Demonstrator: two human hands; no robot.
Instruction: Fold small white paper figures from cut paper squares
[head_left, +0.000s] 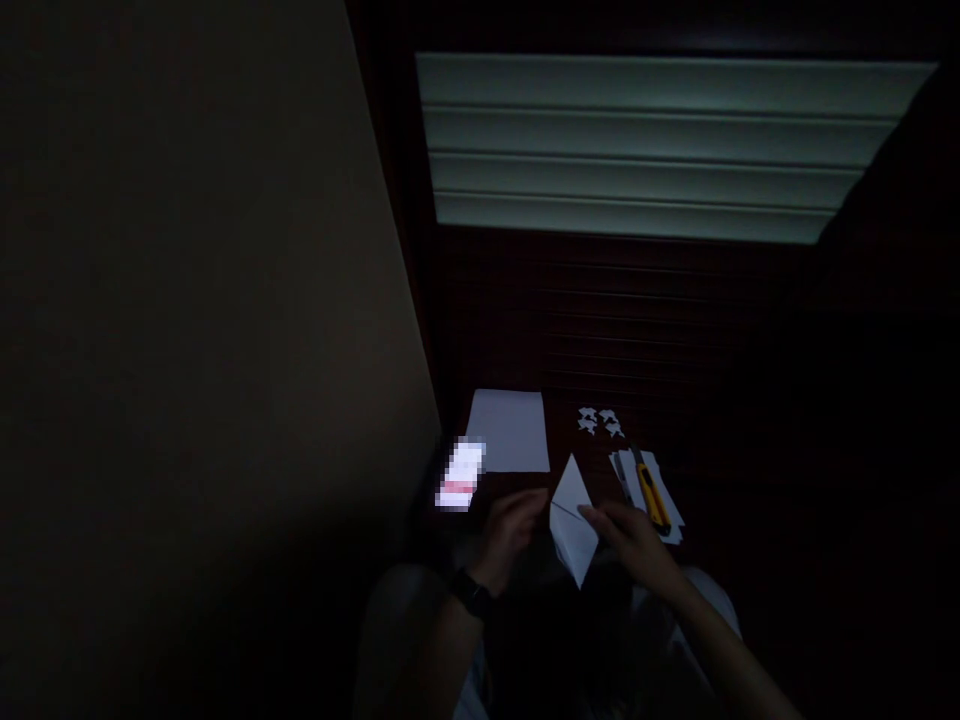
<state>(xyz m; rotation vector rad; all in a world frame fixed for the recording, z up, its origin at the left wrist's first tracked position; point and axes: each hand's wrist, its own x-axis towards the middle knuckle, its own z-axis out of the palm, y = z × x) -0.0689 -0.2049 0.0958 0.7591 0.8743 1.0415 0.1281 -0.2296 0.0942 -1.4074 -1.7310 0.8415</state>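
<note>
My right hand (636, 540) pinches the right corner of a white folded paper (574, 535), thumb on top. The paper is diamond-shaped, with a dark slit or crease line across its middle, and is held over my lap. Close to the paper's left corner is my left hand (516, 528), slightly blurred, its fingers stretched toward the paper; it seems not to grip it. A dark watch (472, 594) is on the left wrist.
Behind the hands lies a white sheet (514, 430), with a lit phone (460, 474) at its left. Several small folded white paper pieces (601, 421) sit farther back. On the right, a yellow box cutter (654, 500) rests on stacked papers (672, 490). A wall (225, 300) rises on the left.
</note>
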